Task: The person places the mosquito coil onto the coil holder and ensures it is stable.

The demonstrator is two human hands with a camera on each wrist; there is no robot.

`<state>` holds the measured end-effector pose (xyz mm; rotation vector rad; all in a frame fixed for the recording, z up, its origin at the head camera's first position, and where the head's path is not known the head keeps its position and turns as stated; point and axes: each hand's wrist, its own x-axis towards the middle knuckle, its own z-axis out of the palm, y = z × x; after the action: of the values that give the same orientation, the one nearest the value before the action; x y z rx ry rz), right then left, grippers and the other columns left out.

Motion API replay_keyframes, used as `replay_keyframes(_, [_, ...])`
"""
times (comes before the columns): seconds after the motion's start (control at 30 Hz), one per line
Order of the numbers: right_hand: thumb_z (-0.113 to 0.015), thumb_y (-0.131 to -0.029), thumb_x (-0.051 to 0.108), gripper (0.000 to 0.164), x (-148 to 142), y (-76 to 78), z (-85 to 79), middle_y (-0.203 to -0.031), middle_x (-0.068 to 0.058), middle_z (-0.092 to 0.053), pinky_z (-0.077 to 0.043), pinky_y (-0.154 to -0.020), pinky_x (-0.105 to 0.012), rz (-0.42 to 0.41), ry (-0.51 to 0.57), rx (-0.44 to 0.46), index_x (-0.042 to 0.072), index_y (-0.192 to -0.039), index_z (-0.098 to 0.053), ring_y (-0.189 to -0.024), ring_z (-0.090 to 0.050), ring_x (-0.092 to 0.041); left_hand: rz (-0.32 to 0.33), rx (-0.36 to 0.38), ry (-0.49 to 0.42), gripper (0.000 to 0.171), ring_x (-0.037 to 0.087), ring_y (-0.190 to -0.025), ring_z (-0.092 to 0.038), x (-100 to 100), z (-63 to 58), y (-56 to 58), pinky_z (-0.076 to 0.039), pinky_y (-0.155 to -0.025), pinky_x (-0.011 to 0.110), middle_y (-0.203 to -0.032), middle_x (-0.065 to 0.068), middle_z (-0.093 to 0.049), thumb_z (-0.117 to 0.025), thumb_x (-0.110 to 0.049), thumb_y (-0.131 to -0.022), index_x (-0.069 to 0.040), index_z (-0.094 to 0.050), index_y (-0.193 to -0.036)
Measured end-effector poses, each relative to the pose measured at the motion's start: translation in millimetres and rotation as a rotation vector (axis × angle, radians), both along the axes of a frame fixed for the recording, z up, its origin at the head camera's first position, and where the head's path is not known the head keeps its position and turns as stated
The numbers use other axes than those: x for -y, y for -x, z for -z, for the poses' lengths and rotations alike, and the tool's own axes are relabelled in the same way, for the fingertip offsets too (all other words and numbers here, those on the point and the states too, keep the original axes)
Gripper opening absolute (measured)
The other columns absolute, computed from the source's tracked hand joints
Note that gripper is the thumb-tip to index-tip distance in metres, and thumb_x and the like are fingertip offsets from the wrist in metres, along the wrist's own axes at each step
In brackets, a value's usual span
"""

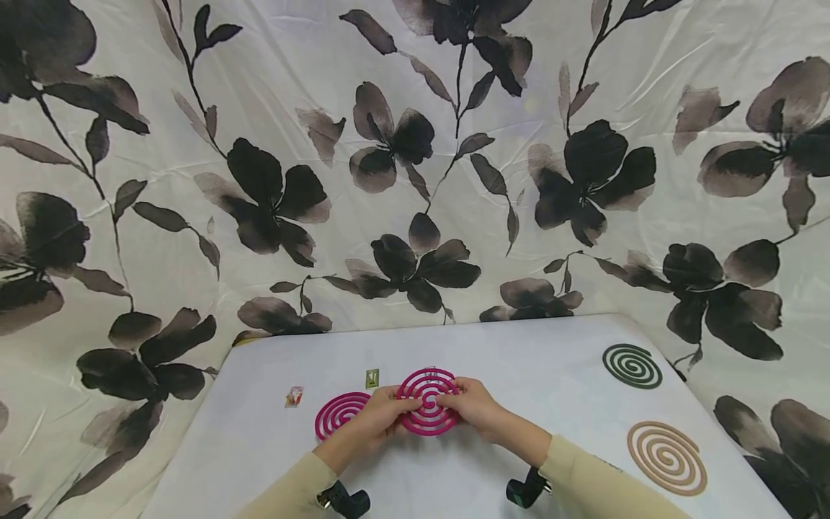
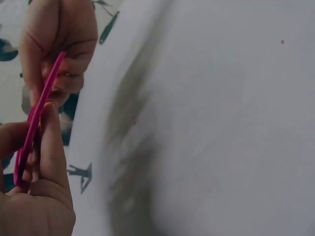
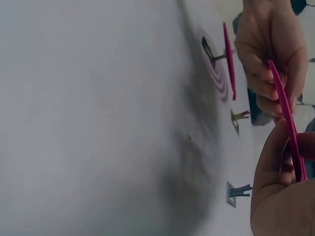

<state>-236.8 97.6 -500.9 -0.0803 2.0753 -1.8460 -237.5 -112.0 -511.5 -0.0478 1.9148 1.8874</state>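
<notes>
Both hands hold a pink mosquito coil (image 1: pixel 429 404) above the table, its spiral face toward the head view. My left hand (image 1: pixel 379 417) pinches its left side, and my right hand (image 1: pixel 478 409) pinches the right side, with thumbs toward its centre. Edge-on, the held coil (image 2: pixel 39 115) appears thin in both wrist views. A second pink coil (image 1: pixel 337 412) lies left of the hands, partly hidden by the left hand; the right wrist view shows this coil (image 3: pixel 230 64) raised on a small metal stand (image 3: pixel 210 53).
A small stand (image 1: pixel 372 378) sits behind the left hand; another stand (image 3: pixel 237 192) is partly covered by the held coil in the head view. Farther left lies a small red-and-white piece (image 1: pixel 294 396). On the right are a green coil (image 1: pixel 632 366) and a tan coil (image 1: pixel 668 458).
</notes>
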Motion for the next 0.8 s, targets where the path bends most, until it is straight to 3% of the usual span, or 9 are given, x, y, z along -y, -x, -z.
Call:
replay_keyframes(0.47, [-0.071,-0.09,0.016,0.041,-0.8,47.2,-41.2,-0.1,-0.013,-0.067,-0.058,-0.074,-0.033,0.031,-0.044,0.086,-0.006,-0.122,-0.058,-0.08,-0.065,-0.02,-0.025,0.026,0.045,0.057,0.019,-0.073,-0.07,-7.2,-33.4,50.2,-0.058,-0.066,0.029,-0.102,0.014,-0.07,-0.073,-0.026,-0.089,0.003,-0.052,-0.132])
replay_keyframes(0.8, [-0.07,-0.09,0.015,0.044,5.9,70.9,-44.6,-0.108,-0.015,-0.065,-0.058,-0.075,-0.034,0.064,-0.015,0.12,-0.005,-0.126,-0.055,-0.085,-0.065,-0.021,-0.044,0.051,0.047,0.052,0.022,-0.079,-0.07,-6.4,-46.1,72.5,-0.058,-0.071,0.034,-0.103,0.014,-0.07,-0.072,-0.021,-0.089,0.003,-0.053,-0.131])
